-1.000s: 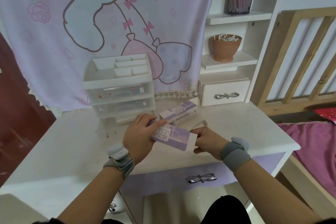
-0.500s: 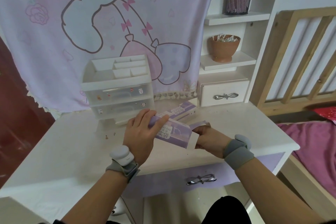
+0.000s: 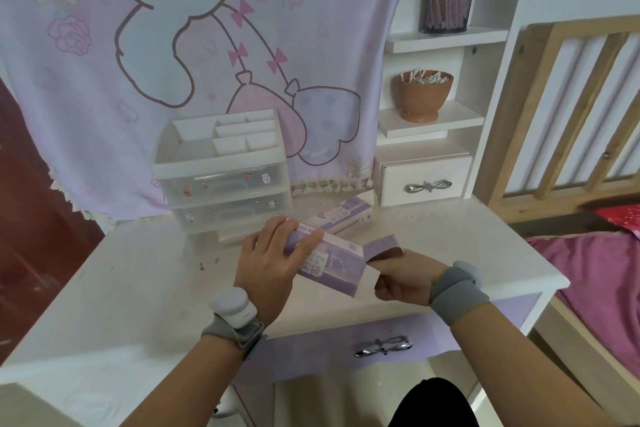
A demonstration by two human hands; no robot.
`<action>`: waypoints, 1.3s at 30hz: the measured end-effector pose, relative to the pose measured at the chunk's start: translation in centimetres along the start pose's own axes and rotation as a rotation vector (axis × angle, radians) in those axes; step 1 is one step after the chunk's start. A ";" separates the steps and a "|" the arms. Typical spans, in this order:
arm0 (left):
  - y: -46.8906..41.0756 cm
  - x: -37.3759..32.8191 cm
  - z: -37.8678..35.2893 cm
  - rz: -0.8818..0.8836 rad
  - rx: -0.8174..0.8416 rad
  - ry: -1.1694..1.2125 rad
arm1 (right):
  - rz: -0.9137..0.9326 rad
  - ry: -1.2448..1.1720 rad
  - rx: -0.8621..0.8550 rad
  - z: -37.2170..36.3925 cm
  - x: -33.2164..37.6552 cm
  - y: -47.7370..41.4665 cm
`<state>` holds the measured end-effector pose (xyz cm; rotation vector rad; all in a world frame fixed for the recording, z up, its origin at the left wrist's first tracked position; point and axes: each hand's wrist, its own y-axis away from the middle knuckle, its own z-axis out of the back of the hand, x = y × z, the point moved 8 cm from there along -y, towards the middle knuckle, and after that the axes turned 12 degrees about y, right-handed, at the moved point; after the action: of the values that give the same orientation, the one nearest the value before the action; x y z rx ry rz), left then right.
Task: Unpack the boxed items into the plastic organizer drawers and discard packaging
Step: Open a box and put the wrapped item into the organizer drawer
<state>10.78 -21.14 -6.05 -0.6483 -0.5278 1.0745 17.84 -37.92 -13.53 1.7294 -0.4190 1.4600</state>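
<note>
My left hand grips a purple and white carton above the white desk, fingers wrapped over its left end. At the carton's right end my right hand pinches the opened end flap, which stands up. A second purple carton lies on the desk just behind, its far end flap open. The plastic organizer stands at the back left of the desk, with a divided white top tray and two clear drawers, both closed.
A shelf unit on the right holds a mesh pen cup, a brown bowl of cotton swabs and a small drawer. A cartoon cloth hangs behind. A bed with a wooden rail lies to the right.
The carton has tilted and turned in my hands, and its right end flap has been pulled open and up by my right hand. The view moved slightly.
</note>
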 end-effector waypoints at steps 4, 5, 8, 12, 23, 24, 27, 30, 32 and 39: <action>-0.2 -0.1 0.0 -0.025 0.010 -0.016 | -0.025 -0.015 0.031 -0.3 -0.5 0.2; -0.2 -0.2 0.0 -0.033 0.013 -0.018 | -0.029 -0.015 0.037 -0.3 -0.6 0.2; 0.0 -0.5 0.0 -0.050 0.017 -0.023 | -0.039 -0.021 0.028 -0.2 -0.6 0.5; -0.2 -0.4 0.0 -0.013 0.025 -0.020 | -0.033 -0.066 0.006 -0.2 -0.8 0.5; 0.2 1.3 1.3 0.215 0.070 0.034 | 0.088 -0.086 -0.087 0.4 -0.5 1.1; 0.3 1.3 1.3 0.227 0.075 0.034 | 0.111 -0.113 -0.088 0.2 -0.4 1.1; 0.4 1.2 1.2 0.254 0.074 0.035 | 0.175 -0.217 -0.104 -0.5 0.1 1.0; 0.7 1.1 0.9 0.271 0.075 0.046 | 0.182 -0.260 -0.131 -1.2 0.2 0.7; 1.0 1.3 0.7 0.289 0.077 0.044 | 0.175 -0.247 -0.133 -1.6 0.1 0.6; 2.0 2.3 0.0 0.345 0.103 0.064 | 0.259 -0.166 -0.214 -1.1 0.1 0.7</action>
<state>10.45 -18.35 -7.32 -0.6957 -0.3083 1.3902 16.67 -37.45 -13.22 1.6741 -0.8831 1.3938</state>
